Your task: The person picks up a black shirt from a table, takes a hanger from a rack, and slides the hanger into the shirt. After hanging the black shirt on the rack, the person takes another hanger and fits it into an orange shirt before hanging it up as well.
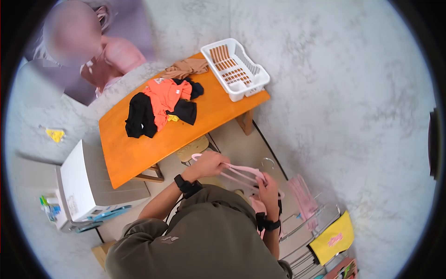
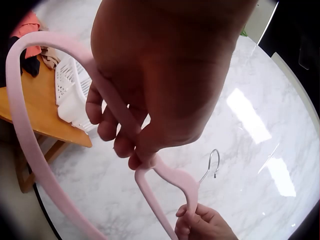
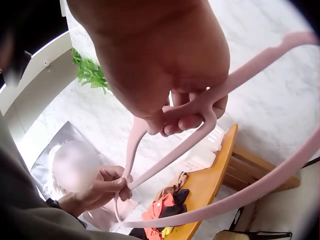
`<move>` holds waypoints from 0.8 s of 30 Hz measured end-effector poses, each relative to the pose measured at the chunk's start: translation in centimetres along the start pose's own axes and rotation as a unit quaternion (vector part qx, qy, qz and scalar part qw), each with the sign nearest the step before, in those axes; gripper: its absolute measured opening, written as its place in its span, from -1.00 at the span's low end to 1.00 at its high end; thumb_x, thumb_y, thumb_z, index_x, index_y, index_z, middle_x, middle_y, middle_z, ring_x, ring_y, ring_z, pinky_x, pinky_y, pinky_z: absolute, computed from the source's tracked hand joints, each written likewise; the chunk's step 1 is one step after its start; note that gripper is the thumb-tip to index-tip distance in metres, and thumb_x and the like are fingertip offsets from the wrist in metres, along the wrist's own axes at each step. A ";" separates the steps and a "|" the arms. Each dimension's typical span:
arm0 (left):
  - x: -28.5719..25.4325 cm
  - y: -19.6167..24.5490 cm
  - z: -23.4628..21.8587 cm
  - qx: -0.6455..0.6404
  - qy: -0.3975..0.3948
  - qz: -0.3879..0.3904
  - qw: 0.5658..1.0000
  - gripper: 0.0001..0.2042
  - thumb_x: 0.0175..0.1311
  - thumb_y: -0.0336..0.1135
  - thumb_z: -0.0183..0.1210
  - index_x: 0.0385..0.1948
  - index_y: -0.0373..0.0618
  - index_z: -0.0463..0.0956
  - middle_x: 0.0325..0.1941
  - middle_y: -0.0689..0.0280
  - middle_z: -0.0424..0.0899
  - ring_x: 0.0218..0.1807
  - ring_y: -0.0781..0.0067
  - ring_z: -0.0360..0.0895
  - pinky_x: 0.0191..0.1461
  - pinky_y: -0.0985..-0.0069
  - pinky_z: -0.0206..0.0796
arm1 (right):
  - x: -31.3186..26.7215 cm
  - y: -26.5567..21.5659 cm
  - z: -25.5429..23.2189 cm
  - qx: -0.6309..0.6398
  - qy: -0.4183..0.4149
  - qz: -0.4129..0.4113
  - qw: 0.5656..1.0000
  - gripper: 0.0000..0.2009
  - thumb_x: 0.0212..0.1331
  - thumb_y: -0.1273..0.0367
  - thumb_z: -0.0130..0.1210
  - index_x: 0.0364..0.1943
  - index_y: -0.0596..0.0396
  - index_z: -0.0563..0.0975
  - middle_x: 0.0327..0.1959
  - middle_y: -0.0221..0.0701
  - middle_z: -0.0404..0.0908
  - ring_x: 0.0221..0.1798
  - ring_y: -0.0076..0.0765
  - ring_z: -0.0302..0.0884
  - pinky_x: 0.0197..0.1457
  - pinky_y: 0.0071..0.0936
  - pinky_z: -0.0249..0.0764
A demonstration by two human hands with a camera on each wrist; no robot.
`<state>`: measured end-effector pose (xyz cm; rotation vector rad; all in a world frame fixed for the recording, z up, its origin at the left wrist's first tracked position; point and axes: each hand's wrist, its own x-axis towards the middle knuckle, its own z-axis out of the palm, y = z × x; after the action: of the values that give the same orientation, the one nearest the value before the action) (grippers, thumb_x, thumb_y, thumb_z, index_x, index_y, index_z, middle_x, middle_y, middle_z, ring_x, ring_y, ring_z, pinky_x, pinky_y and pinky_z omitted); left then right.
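Both hands hold a pink hanger [image 1: 244,169] with a silver hook [image 1: 268,161], in front of the person's body. The left hand [image 1: 210,164] grips one end of it; in the left wrist view the fingers of the left hand [image 2: 145,110] curl round the pink bar [image 2: 117,107]. The right hand [image 1: 268,191] pinches the hanger near its middle, and in the right wrist view the right hand [image 3: 170,75] has its fingers curled round the pink frame [image 3: 240,75]. No garment hangs on the part seen between the hands.
An orange table [image 1: 153,151] bears a heap of clothes [image 1: 162,100] and a white basket [image 1: 234,69]. Beneath it is a stool [image 1: 193,149]. Pink hangers [image 1: 303,197] lie by a metal rack [image 1: 297,242] with a yellow cloth [image 1: 332,237]. A white cabinet [image 1: 79,181] stands left.
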<state>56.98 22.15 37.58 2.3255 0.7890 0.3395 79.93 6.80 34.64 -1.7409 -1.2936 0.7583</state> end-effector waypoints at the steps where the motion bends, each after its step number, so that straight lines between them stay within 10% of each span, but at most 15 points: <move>1: 0.0 -0.8 -0.5 0.006 -0.018 0.014 1.000 -0.92 0.08 -0.32 0.17 -0.46 -0.06 0.58 -0.54 0.13 0.59 -0.39 0.04 0.54 -0.34 0.18 0.33 | 0.1 -0.3 0.6 0.000 -0.010 0.023 1.000 -0.76 0.17 0.33 0.11 -0.21 0.25 0.52 -0.45 -0.11 0.53 -0.36 -0.14 0.49 -0.26 -0.35 0.38; 24: -2.3 -19.7 -12.5 -0.101 -0.033 -0.067 0.992 -0.77 0.07 -0.17 0.20 -0.28 -0.03 0.60 -0.34 0.14 0.64 -0.26 0.05 0.58 -0.27 0.19 0.38 | 17.5 -12.9 20.7 -0.049 -0.197 -0.107 0.973 -0.79 0.19 0.35 0.05 -0.24 0.24 0.56 -0.55 -0.15 0.48 -0.51 -0.26 0.41 -0.40 -0.40 0.31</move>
<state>40.96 38.97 34.04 2.0740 0.8330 0.2687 61.72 30.60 35.98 -1.5383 -1.7802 0.9587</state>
